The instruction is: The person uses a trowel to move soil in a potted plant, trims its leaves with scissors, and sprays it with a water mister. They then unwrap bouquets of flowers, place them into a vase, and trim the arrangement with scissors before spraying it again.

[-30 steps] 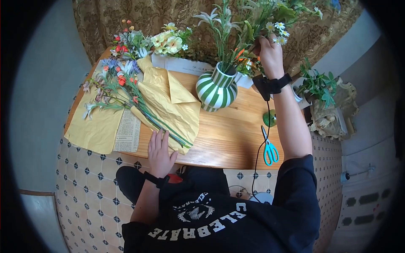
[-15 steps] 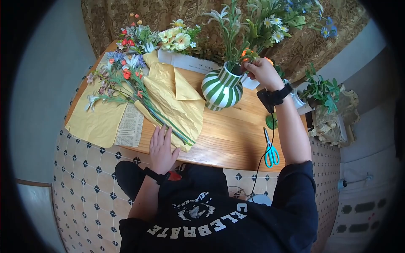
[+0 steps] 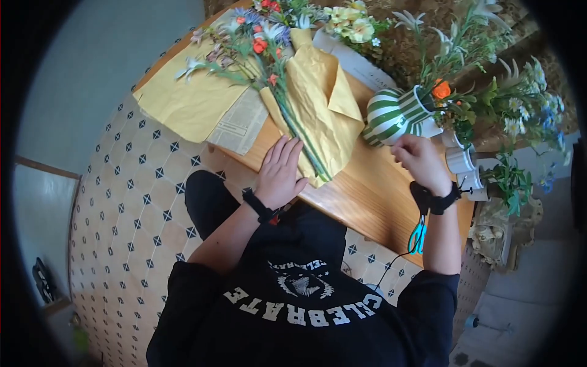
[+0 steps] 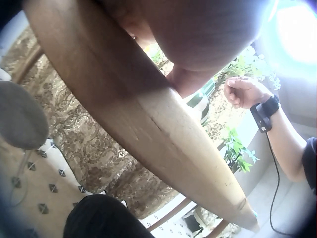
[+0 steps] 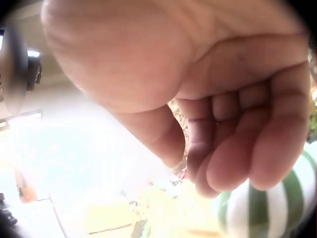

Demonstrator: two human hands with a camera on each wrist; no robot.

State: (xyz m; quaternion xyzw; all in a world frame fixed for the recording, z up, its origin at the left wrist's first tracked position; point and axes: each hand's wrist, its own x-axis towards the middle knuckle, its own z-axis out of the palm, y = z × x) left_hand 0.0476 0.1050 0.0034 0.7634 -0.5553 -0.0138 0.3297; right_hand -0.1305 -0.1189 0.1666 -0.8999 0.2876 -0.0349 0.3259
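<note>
My left hand [image 3: 279,174] rests on the table's front edge with straight fingers, its fingertips beside green flower stems [image 3: 306,144]. Those stems belong to red, purple and white artificial flowers [image 3: 260,46] lying on crumpled yellow wrapping paper [image 3: 324,92]. In front of the green-and-white striped vase [image 3: 391,116] hovers my right hand [image 3: 425,162], fingers loosely bent. Nothing sits between thumb and fingers in the right wrist view, where the vase [image 5: 277,208] shows behind the fingertips. White lilies [image 3: 449,46], an orange flower [image 3: 441,89], daisies [image 3: 515,116] and blue flowers [image 3: 550,107] stand in the vase, leaning outward.
Turquoise-handled scissors [image 3: 417,235] lie near the right forearm, partly hidden. A newspaper-print sheet [image 3: 241,122] lies under the yellow paper. A white box [image 3: 354,58] with cream flowers [image 3: 351,24] stands at the back; white pots [image 3: 460,160] and a leafy plant [image 3: 510,183] are at the right.
My right hand has come down from the daisy stems to the vase mouth, then away to the vase's front. The left hand has stayed by the stems. The head view has swung round.
</note>
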